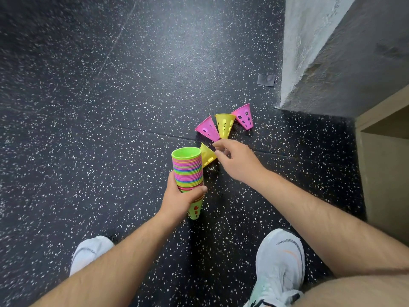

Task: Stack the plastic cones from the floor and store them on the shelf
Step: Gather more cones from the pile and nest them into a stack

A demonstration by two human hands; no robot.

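Left hand: the left hand (pixel 181 197) has its fingers clamped round the lower part of the stack (pixel 188 167) and holds it above the floor.
Stack: many nested cones in green, pink and yellow, with the wide mouth turned away from the person.
Near yellow cone: the near yellow cone (pixel 208 155) is just beside the mouth of the stack, on its right.
Right hand: the right hand (pixel 238 160) reaches to this cone; thumb and first finger are a little apart at its narrow end, and it cannot be told if they already pinch it.
Loose cones: the left pink cone (pixel 208 128), the middle yellow cone (pixel 224 126) and the right pink cone (pixel 243 116) lie close together on the floor near the wall corner.
Done: most cones seem already collected in the stack.
Left to do: four cones in view are not yet stacked, and after them the stack must go on the shelf (pixel 385 129).
Floor: the floor (pixel 110 107) is black rubber with white specks; a grey tape patch (pixel 266 79) lies near the wall.
Room: a rough grey wall (pixel 309 52) stands at the upper right, and the pale wooden shelf is at the right edge.
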